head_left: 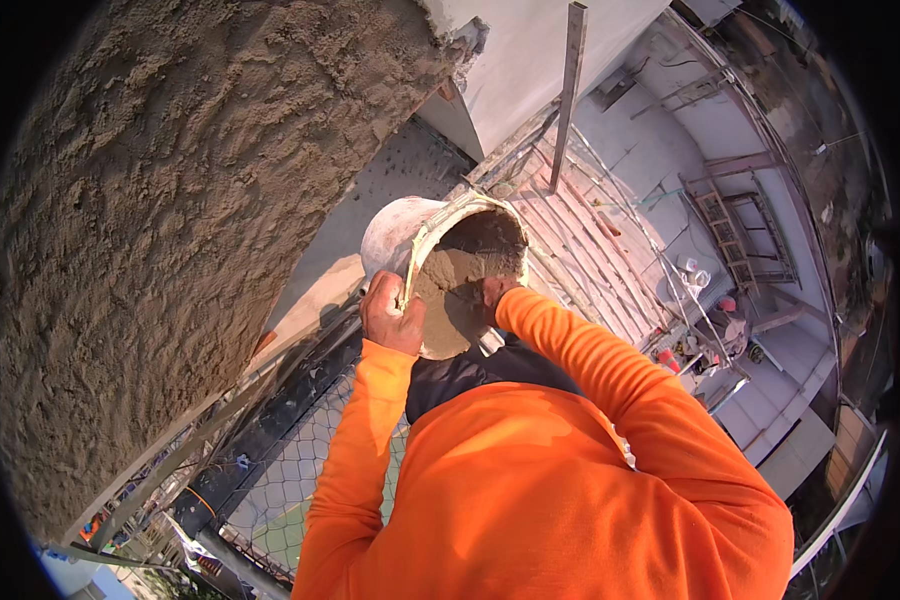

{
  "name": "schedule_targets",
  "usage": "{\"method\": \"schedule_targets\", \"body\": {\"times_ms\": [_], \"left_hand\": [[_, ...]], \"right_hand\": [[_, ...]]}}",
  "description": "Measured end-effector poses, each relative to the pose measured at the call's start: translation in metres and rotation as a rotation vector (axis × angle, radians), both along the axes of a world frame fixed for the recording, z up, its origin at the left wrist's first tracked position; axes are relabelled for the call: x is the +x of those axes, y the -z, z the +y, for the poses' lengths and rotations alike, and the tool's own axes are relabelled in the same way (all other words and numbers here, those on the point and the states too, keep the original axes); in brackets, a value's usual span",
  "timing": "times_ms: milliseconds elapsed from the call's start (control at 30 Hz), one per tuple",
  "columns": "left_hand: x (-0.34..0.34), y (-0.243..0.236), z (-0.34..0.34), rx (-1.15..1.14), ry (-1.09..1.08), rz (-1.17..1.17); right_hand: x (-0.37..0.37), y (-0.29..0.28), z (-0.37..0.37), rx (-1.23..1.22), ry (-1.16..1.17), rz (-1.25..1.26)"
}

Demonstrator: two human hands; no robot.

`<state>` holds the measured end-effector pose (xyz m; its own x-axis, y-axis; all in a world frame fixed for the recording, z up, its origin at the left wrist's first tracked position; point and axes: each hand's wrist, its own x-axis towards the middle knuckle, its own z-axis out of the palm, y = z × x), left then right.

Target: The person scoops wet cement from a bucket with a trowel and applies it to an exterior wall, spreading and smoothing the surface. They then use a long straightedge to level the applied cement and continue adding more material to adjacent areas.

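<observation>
A pale, mortar-stained bucket [402, 232] is tipped toward me in front of my body, its mouth facing me. Wet grey-brown mortar [448, 290] lies inside it. My left hand [391, 316] is closed around the near left part of the rim, thumb toward the inside. Into the mouth from the right reaches my right hand [496, 297], its fingers curled down at the mortar. What those fingers hold, if anything, is hidden by the hand and the shadow in the bucket.
A rough, freshly mortared wall [190, 190] rises close on my left. Wire mesh [290, 510] and dark rails are below left. An upright post [568, 95] stands ahead beside a slatted plank platform [590, 240]. Far below right, a person [727, 325] is among buckets, near a leaning wooden ladder [718, 230].
</observation>
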<state>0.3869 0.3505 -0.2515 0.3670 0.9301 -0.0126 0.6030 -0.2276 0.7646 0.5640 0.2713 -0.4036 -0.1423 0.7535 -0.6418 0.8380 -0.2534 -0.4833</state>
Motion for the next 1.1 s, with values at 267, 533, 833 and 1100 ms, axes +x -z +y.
{"method": "schedule_targets", "body": {"times_ms": [267,533,833,1100], "left_hand": [[-0.04,-0.01,0.012,-0.342,-0.308,-0.192],[-0.044,0.049,0.024,-0.425,-0.288,-0.317],[-0.119,0.078,0.053,-0.584,-0.452,-0.355],[-0.206,0.109,0.061,-0.552,-0.56,-0.285]], "right_hand": [[0.016,-0.074,-0.027,0.118,0.102,0.498],[0.027,-0.064,-0.007,-0.191,0.158,0.349],[0.019,-0.093,0.008,-0.237,1.168,1.188],[0.009,-0.028,0.134,0.807,1.941,0.742]]}}
